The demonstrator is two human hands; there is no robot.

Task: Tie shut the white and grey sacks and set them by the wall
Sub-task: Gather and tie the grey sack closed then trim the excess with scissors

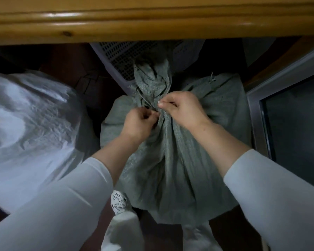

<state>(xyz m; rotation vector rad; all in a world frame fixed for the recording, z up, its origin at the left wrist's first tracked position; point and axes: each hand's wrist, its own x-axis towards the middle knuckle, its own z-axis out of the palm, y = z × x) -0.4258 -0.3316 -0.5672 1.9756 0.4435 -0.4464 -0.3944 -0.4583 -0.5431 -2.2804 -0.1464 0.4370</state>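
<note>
Tying is going on at the grey sack (170, 160), below the wooden rail (152, 20), with the left hand (137, 122) and right hand (183, 107) both pinching its bunched neck. The white sack (31, 115) is sitting leftward, its mouth hidden. Moving both wallward is seemingly remaining.

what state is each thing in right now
grey sack, neck gathered into a bunch, held by both hands
left hand, pinches the gathered neck
right hand, pinches the gathered neck
white sack, at the left, untouched; tied or not cannot be told
plastic basket, behind the grey sack, partly hidden
</note>
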